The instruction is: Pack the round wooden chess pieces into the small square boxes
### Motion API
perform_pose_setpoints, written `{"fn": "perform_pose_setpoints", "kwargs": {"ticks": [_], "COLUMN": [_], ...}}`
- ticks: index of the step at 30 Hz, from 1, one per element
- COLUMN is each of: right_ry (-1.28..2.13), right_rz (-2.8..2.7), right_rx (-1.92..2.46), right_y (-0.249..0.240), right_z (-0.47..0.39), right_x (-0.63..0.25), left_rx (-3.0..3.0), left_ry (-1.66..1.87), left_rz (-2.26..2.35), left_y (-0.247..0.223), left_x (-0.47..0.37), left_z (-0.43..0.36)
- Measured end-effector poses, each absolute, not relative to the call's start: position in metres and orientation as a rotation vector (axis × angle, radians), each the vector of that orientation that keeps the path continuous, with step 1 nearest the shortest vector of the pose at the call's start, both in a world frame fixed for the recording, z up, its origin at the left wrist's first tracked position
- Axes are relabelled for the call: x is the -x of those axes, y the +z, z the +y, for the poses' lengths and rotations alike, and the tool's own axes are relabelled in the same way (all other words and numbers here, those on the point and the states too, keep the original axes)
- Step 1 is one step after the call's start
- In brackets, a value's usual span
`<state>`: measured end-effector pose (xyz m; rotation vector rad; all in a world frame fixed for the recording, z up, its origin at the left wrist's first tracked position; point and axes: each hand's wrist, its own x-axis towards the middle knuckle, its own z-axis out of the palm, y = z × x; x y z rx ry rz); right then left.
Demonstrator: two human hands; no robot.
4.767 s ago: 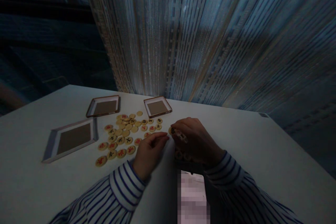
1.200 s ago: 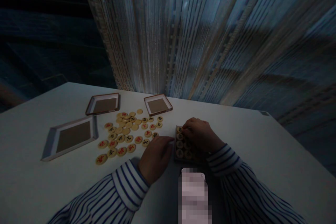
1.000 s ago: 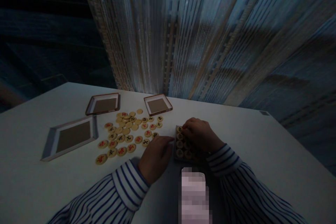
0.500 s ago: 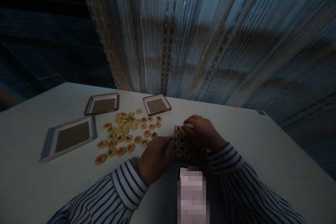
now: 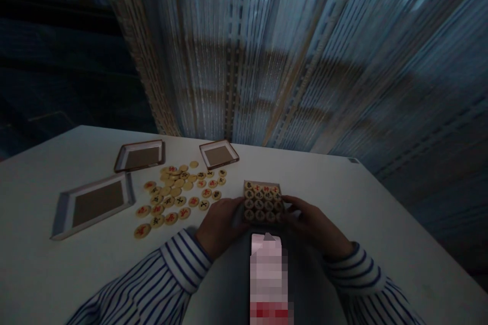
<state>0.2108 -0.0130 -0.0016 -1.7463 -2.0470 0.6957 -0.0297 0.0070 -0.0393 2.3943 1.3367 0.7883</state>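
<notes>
Box: small tray (image 5: 262, 202) packed with round game pieces, on counter (image 5: 373, 223) just ahead of the person, near a phone (image 5: 267, 264).
Left hand (image 5: 219, 223): fingers curled against box's left side, bracing it.
Right hand (image 5: 310, 221): cupped on right side; both press inward, likely to steady it.
Loose pieces (image 5: 175, 193): scattered left, near three empty trays (image 5: 93, 203).
Open room: bare counter right of box, edge well apart.

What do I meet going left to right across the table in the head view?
Large tray → loose game pieces → left hand → box of pieces → right hand.
</notes>
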Motion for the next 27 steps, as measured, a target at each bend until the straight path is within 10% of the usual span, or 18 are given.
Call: {"fn": "perform_pose_setpoints", "kwargs": {"ticks": [27], "right_ry": [0.783], "right_rz": [-1.934], "right_rx": [1.616], "right_y": [-0.017], "right_z": [-0.024], "right_x": [-0.206], "left_rx": [-2.374], "left_ry": [0.808], "left_rz": [1.399], "left_y": [-0.04], "left_x": [0.029], "left_z": [0.002]}}
